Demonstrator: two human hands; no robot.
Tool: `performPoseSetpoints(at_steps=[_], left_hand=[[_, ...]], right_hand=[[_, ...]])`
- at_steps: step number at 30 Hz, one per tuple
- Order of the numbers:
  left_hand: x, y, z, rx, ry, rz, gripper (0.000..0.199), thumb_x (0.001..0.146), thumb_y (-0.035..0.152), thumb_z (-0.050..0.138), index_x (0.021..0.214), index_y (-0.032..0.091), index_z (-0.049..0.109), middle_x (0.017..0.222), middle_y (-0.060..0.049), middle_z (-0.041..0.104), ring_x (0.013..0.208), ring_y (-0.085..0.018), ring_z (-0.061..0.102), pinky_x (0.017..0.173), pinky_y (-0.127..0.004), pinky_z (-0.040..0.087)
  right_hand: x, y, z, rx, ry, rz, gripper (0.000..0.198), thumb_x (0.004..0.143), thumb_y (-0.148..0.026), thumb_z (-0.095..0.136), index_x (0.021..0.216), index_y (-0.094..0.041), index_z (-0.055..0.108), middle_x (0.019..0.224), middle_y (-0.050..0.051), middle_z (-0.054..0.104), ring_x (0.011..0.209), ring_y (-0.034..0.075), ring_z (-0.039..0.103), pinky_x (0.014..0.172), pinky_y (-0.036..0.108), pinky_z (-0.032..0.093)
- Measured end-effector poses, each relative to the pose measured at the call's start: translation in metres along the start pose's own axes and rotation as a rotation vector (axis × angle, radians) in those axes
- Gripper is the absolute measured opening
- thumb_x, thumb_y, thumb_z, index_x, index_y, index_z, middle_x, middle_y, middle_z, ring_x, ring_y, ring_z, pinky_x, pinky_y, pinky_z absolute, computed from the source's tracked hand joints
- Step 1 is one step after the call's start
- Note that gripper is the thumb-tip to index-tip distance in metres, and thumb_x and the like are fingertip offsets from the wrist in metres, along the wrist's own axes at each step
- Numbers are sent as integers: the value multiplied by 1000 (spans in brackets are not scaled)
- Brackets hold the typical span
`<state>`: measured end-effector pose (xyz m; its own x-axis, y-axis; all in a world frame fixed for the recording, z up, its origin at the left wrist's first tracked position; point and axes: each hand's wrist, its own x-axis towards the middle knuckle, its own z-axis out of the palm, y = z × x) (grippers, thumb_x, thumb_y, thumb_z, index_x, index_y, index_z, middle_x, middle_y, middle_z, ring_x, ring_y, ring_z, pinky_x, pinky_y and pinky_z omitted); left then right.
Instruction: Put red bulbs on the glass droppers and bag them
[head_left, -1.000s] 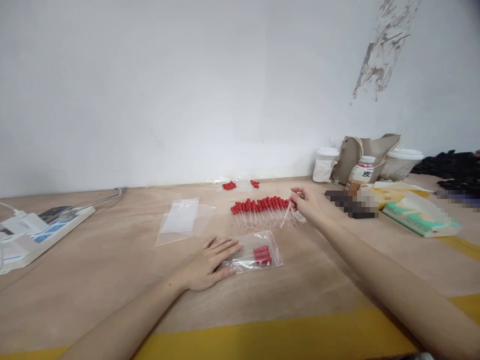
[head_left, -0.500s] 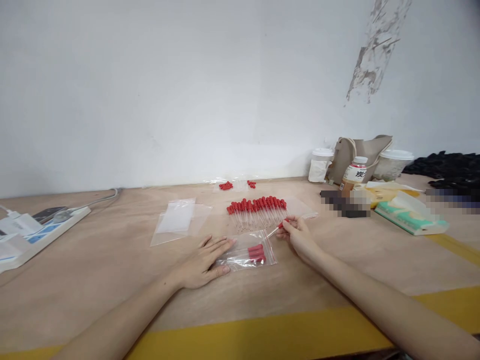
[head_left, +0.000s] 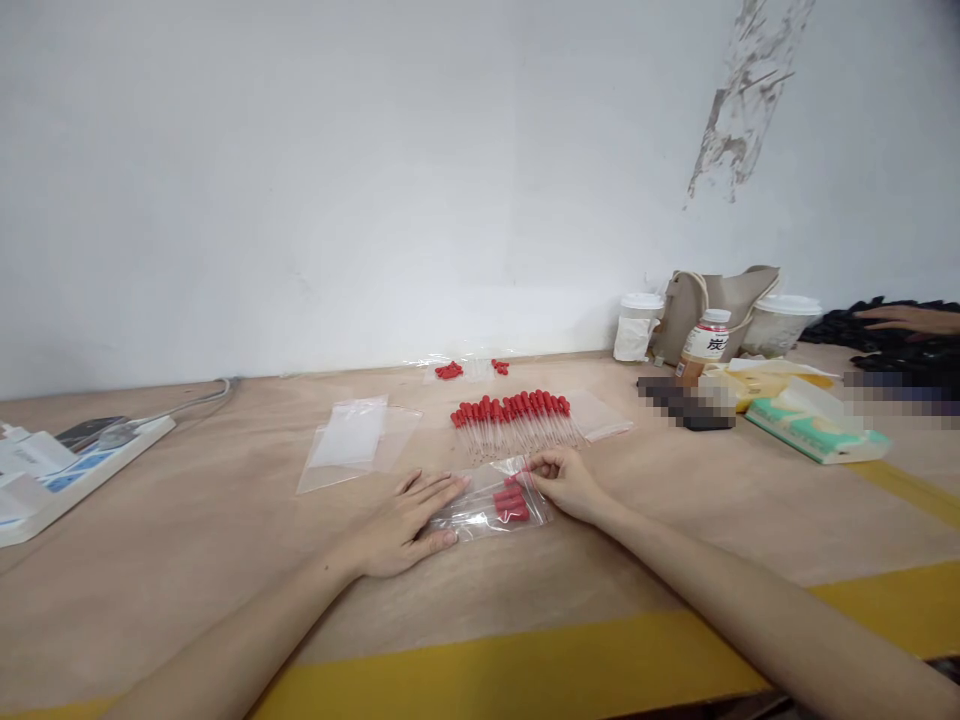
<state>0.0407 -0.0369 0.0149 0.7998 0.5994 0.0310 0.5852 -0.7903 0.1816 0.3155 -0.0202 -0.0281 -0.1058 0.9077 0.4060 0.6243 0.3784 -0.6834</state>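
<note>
My left hand (head_left: 409,525) lies flat with its fingers stretched over the left end of a clear zip bag (head_left: 484,528), touching the plastic. Inside the bag are several droppers with red rubber bulbs (head_left: 511,505). At the bag's open right end, my right hand (head_left: 566,485) pinches another dropper (head_left: 514,479) by its red bulb, with most of it inside the bag. Just beyond the bag, many glass droppers (head_left: 514,420) lie in a row, red bulbs pointing away from me.
Flat clear bags (head_left: 352,440) lie at left, another bag (head_left: 604,415) at right. Loose red bulbs (head_left: 448,371) sit by the wall. A power strip (head_left: 97,470) is far left; a bottle (head_left: 705,350), cups and tissue pack (head_left: 817,430) stand right. Another person's hand (head_left: 911,319) is far right.
My right hand has moved left, carrying the dropper into the bag's opening. My left hand stays on the bag. Another person's hand has come into view at far right.
</note>
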Motion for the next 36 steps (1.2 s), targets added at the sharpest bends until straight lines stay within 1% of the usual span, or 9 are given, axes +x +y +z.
performPoseSetpoints(at_steps=[5, 9, 13, 16, 19, 22, 28, 32, 36], left_hand=[[0, 1, -2, -1, -1, 4, 55, 89, 48, 31, 138, 32, 9, 142, -1, 24, 131, -20, 19, 106, -47, 8], [0, 0, -2, 11, -13, 15, 47, 90, 47, 30, 135, 38, 20, 143, 1, 21, 131, -21, 19, 105, -48, 8], [0, 0, -2, 9, -14, 14, 46, 90, 47, 29, 134, 38, 21, 143, 1, 21, 131, -21, 18, 105, -49, 8], [0, 0, -2, 7, -18, 7, 47, 90, 47, 29, 135, 37, 20, 143, 1, 21, 131, -21, 18, 106, -48, 8], [-1, 1, -2, 4, -22, 4, 47, 90, 48, 29, 135, 37, 20, 143, 1, 21, 131, -21, 18, 106, -49, 7], [-1, 2, -2, 1, -24, 3, 47, 90, 48, 30, 135, 37, 20, 143, 1, 21, 131, -21, 18, 106, -49, 7], [-1, 2, -3, 4, -44, 4, 48, 90, 47, 29, 135, 37, 19, 143, 1, 18, 131, -21, 16, 106, -49, 8], [-1, 3, -4, -7, -40, 8, 51, 90, 48, 29, 137, 34, 13, 143, 2, 21, 131, -20, 17, 107, -47, 7], [-1, 2, -4, -13, -23, 9, 55, 89, 48, 30, 138, 32, 10, 142, 1, 23, 131, -20, 18, 107, -47, 6]], right_hand=[[1, -4, -6, -103, -103, -252, 22, 79, -22, 45, 79, -21, 67, 75, 3, 59, 76, 15, 52, 73, 28, 39], [18, 4, -26, -118, 7, -86, 17, 73, -21, 51, 81, -18, 65, 73, 1, 61, 69, 13, 53, 67, 24, 39], [53, 11, -39, -316, 84, 123, 17, 72, -25, 52, 81, -17, 64, 70, 1, 62, 64, 12, 54, 61, 21, 38], [82, 11, -34, -452, 105, 156, 22, 75, -27, 50, 88, -18, 65, 83, 5, 64, 78, 15, 55, 71, 25, 38], [106, 12, -24, -509, 148, 180, 29, 79, -31, 45, 96, -18, 65, 98, 12, 60, 97, 24, 50, 84, 37, 32], [122, 16, -15, -531, 148, 213, 29, 79, -34, 45, 88, -19, 68, 98, 14, 59, 99, 28, 47, 86, 45, 28], [135, 18, -21, -442, 143, 249, 23, 73, -37, 53, 76, -20, 68, 94, 9, 60, 96, 25, 49, 83, 40, 32], [132, 14, -45, -284, 116, 263, 25, 77, -35, 48, 69, -16, 62, 72, 4, 63, 71, 16, 56, 67, 26, 40], [102, 13, -65, -25, 163, 264, 29, 86, -32, 35, 72, -15, 54, 64, 3, 61, 51, 9, 53, 50, 19, 39]])
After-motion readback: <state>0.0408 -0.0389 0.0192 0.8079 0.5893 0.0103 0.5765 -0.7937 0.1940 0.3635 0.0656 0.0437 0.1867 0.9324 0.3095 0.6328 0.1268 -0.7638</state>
